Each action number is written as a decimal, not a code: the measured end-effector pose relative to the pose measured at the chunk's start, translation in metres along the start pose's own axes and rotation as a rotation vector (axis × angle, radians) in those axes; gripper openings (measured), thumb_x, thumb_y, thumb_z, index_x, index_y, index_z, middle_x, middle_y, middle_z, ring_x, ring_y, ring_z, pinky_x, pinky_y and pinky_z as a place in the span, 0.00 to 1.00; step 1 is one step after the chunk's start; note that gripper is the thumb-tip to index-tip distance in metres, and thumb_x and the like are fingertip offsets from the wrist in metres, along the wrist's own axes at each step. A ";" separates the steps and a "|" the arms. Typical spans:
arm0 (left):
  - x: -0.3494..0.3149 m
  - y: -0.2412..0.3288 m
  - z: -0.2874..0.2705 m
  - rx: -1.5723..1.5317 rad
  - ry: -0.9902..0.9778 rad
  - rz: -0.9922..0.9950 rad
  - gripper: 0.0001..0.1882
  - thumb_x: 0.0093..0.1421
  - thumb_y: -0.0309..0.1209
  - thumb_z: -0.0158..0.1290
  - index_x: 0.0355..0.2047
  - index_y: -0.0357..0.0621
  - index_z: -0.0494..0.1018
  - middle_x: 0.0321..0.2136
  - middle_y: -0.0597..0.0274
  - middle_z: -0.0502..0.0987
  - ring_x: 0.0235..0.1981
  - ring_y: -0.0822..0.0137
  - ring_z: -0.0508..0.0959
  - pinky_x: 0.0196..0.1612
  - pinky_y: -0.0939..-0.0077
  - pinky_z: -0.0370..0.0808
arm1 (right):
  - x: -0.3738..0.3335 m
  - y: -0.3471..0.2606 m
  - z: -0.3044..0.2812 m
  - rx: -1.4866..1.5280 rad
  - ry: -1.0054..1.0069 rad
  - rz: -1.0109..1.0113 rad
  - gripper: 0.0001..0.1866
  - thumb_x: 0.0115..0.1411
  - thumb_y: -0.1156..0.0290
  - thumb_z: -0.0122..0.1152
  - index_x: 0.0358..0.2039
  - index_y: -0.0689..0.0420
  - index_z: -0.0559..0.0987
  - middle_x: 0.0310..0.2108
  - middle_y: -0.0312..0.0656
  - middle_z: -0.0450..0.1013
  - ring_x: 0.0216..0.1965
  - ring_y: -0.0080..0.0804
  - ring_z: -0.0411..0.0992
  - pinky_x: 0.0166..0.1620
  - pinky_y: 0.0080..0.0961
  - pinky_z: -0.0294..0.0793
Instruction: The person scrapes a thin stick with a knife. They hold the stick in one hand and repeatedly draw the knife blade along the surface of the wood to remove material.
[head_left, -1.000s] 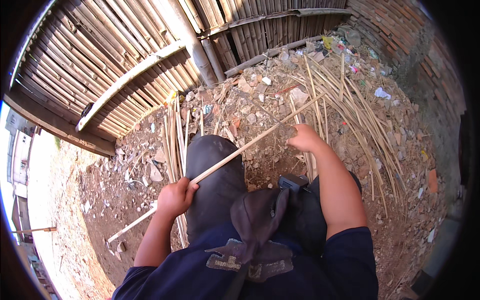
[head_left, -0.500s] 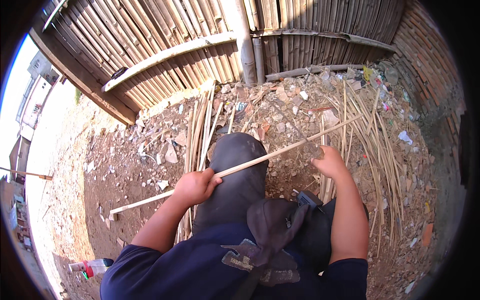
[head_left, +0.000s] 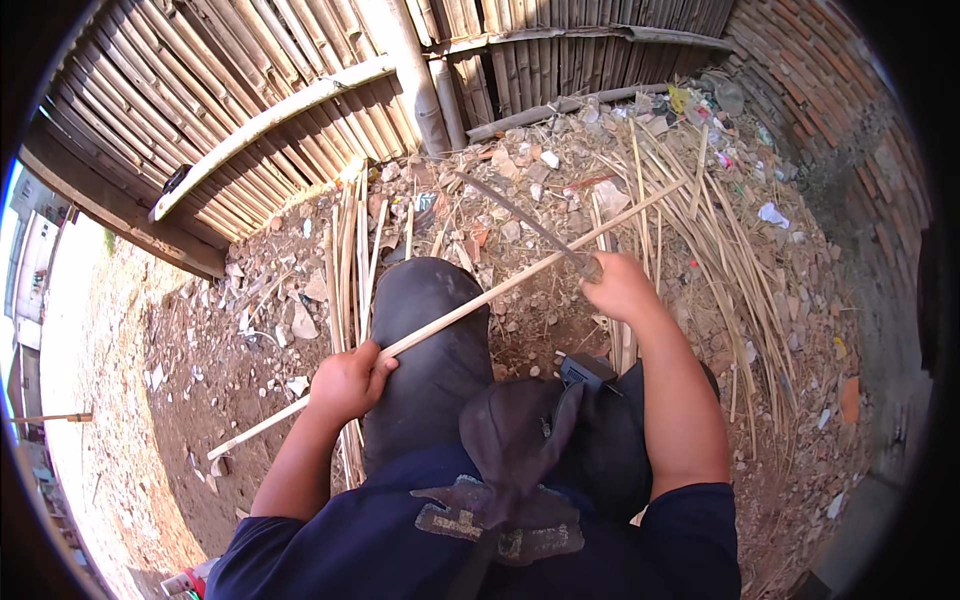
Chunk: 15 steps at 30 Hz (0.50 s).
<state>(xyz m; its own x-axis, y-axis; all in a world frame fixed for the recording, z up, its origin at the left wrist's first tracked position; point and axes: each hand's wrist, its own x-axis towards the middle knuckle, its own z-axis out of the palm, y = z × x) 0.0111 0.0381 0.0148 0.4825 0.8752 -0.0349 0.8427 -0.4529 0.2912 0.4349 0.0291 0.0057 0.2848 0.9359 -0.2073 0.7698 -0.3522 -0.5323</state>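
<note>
A long pale bamboo strip [head_left: 470, 308] slants across my raised knee, its near end low on the left and its far end up on the right. My left hand [head_left: 347, 384] is closed round it just left of the knee. In my right hand [head_left: 622, 288] is the handle of a machete [head_left: 520, 215] with a long, narrow dark blade. The blade points forward and to the left and crosses the strip close to the handle. Whether the edge touches the strip I cannot tell.
Bundles of bamboo strips lie on the ground on the left [head_left: 347, 260] and right [head_left: 715, 260]. A bamboo wall [head_left: 290, 90] stands ahead, a brick wall [head_left: 800, 70] on the right. Stones and litter cover the dirt. A dark grey box-shaped thing [head_left: 587, 372] sits by my lap.
The machete blade, faint before, now shows plainly across the strip, turned more to the left. My left hand still grips the strip. The whole view has shifted, with the surroundings moving leftward.
</note>
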 end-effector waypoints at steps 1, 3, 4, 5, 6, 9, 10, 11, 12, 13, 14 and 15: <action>0.000 -0.001 0.001 0.007 0.001 -0.007 0.19 0.66 0.47 0.54 0.31 0.43 0.70 0.21 0.46 0.78 0.25 0.41 0.80 0.29 0.47 0.76 | 0.000 -0.003 0.005 -0.044 -0.006 -0.059 0.17 0.52 0.64 0.65 0.41 0.56 0.82 0.34 0.55 0.80 0.40 0.55 0.78 0.45 0.45 0.77; 0.005 0.000 0.003 -0.003 0.017 0.033 0.19 0.66 0.47 0.54 0.31 0.43 0.70 0.21 0.46 0.78 0.25 0.41 0.80 0.28 0.47 0.75 | 0.009 0.016 0.008 -0.059 -0.087 -0.068 0.19 0.52 0.64 0.64 0.45 0.56 0.82 0.37 0.56 0.80 0.42 0.55 0.78 0.47 0.45 0.78; 0.006 0.001 0.005 -0.004 0.036 0.058 0.18 0.66 0.46 0.54 0.31 0.43 0.70 0.21 0.46 0.78 0.25 0.41 0.80 0.28 0.47 0.75 | 0.013 0.032 0.020 -0.068 -0.081 -0.048 0.19 0.52 0.64 0.64 0.45 0.56 0.82 0.37 0.56 0.80 0.42 0.55 0.78 0.47 0.45 0.78; 0.008 0.007 -0.002 0.006 0.028 0.059 0.19 0.66 0.46 0.54 0.30 0.43 0.69 0.21 0.45 0.78 0.25 0.40 0.79 0.29 0.47 0.75 | 0.022 0.044 0.025 -0.067 -0.070 0.022 0.20 0.52 0.63 0.64 0.46 0.55 0.82 0.38 0.56 0.80 0.43 0.55 0.78 0.48 0.44 0.78; 0.010 0.008 -0.006 0.003 0.052 0.069 0.19 0.66 0.46 0.54 0.30 0.43 0.69 0.21 0.45 0.78 0.25 0.40 0.79 0.29 0.47 0.75 | 0.031 0.046 0.020 -0.064 -0.059 0.076 0.21 0.52 0.63 0.64 0.47 0.55 0.82 0.40 0.56 0.80 0.44 0.55 0.78 0.50 0.44 0.78; 0.005 0.005 -0.011 0.043 -0.010 0.027 0.19 0.66 0.46 0.55 0.30 0.43 0.69 0.21 0.44 0.77 0.26 0.38 0.79 0.31 0.46 0.75 | 0.024 0.030 0.010 -0.045 -0.007 0.055 0.23 0.52 0.63 0.64 0.48 0.57 0.81 0.44 0.56 0.79 0.47 0.53 0.78 0.52 0.43 0.77; 0.002 0.003 -0.010 0.050 -0.010 0.030 0.19 0.66 0.46 0.55 0.30 0.43 0.69 0.21 0.44 0.77 0.26 0.38 0.79 0.31 0.46 0.75 | 0.019 0.024 0.009 -0.043 0.028 0.038 0.23 0.52 0.64 0.63 0.49 0.57 0.81 0.45 0.56 0.79 0.48 0.53 0.77 0.52 0.42 0.77; 0.000 0.002 -0.006 0.039 0.005 0.025 0.19 0.66 0.46 0.55 0.30 0.42 0.68 0.21 0.44 0.77 0.26 0.38 0.79 0.31 0.46 0.75 | 0.013 0.016 0.008 -0.036 0.026 0.046 0.23 0.52 0.64 0.63 0.49 0.57 0.81 0.45 0.56 0.79 0.48 0.53 0.77 0.52 0.42 0.77; 0.000 0.001 -0.003 0.029 0.020 0.021 0.19 0.66 0.46 0.55 0.30 0.42 0.68 0.21 0.44 0.77 0.26 0.38 0.79 0.31 0.46 0.75 | 0.008 0.006 0.008 -0.052 -0.001 0.001 0.24 0.52 0.64 0.63 0.50 0.58 0.81 0.45 0.57 0.79 0.48 0.52 0.78 0.52 0.42 0.77; 0.000 0.001 -0.001 0.026 0.011 0.024 0.19 0.66 0.46 0.55 0.30 0.42 0.68 0.21 0.44 0.77 0.26 0.38 0.79 0.31 0.46 0.75 | 0.003 0.003 0.006 -0.075 -0.029 -0.043 0.25 0.52 0.64 0.63 0.51 0.59 0.80 0.45 0.58 0.79 0.48 0.52 0.78 0.52 0.42 0.77; 0.002 0.002 -0.001 0.024 0.014 0.020 0.20 0.66 0.47 0.54 0.30 0.42 0.68 0.22 0.45 0.78 0.26 0.39 0.79 0.31 0.46 0.75 | 0.007 0.010 0.005 -0.076 -0.033 -0.036 0.25 0.52 0.64 0.63 0.51 0.59 0.80 0.45 0.58 0.79 0.48 0.52 0.78 0.52 0.42 0.77; 0.003 0.003 0.000 0.022 0.018 0.014 0.20 0.66 0.47 0.54 0.30 0.42 0.69 0.22 0.45 0.78 0.26 0.39 0.79 0.31 0.46 0.75 | 0.019 0.023 0.008 0.011 -0.110 0.005 0.26 0.52 0.63 0.63 0.51 0.60 0.80 0.45 0.59 0.79 0.49 0.52 0.78 0.52 0.41 0.77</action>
<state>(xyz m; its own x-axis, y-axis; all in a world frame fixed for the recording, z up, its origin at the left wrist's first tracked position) 0.0147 0.0393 0.0156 0.4902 0.8715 -0.0140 0.8410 -0.4687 0.2703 0.4530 0.0384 -0.0170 0.2237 0.9280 -0.2979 0.7621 -0.3571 -0.5401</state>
